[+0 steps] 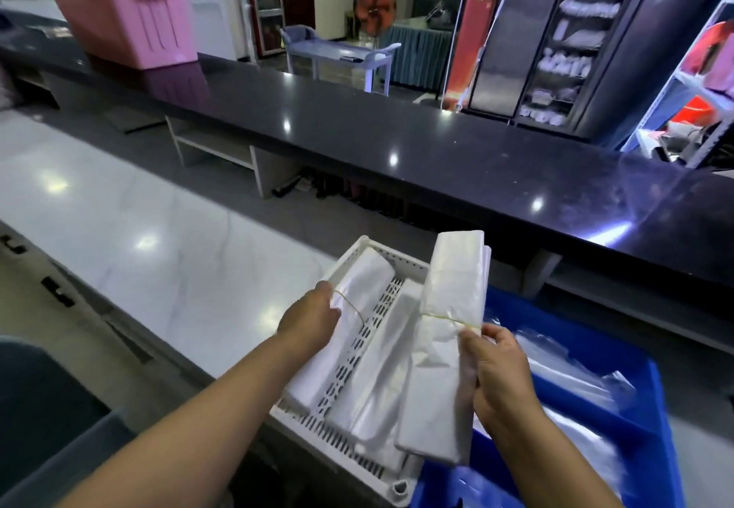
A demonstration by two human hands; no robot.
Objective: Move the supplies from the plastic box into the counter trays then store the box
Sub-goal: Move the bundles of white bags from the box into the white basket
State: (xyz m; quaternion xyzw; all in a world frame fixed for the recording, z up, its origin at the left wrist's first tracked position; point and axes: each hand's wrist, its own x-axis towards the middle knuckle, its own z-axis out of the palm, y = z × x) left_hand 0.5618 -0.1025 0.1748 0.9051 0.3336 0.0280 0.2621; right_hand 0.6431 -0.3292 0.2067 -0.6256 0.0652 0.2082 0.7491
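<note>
Your right hand (496, 372) pinches the lower half of a long bundle of folded white plastic bags (452, 289), bound by a yellow rubber band (441, 317), and holds it tilted above the right side of the white slotted plastic tray (337, 438). Your left hand (311, 319) curls its fingers over a second banded white bundle (369, 273) lying along the tray's left side. A third flat pack of bags (381, 364) lies between them. To place well, lower the held bundle parallel to the other two, long axis along the tray, into whatever room remains at the right, which the bundle itself hides. Pin the left bundle so that it cannot slide across. The blue plastic box (657, 392), just beside the tray, holds loose clear plastic sleeves (576, 384), so the transfer looks only partly done. The tray rests on the white marble bench (139, 209). A pink plastic tub (123, 19) stands well apart on the black glossy raised bench (357, 122). Nothing blocks the descent, though the tray looks nearly full.
</note>
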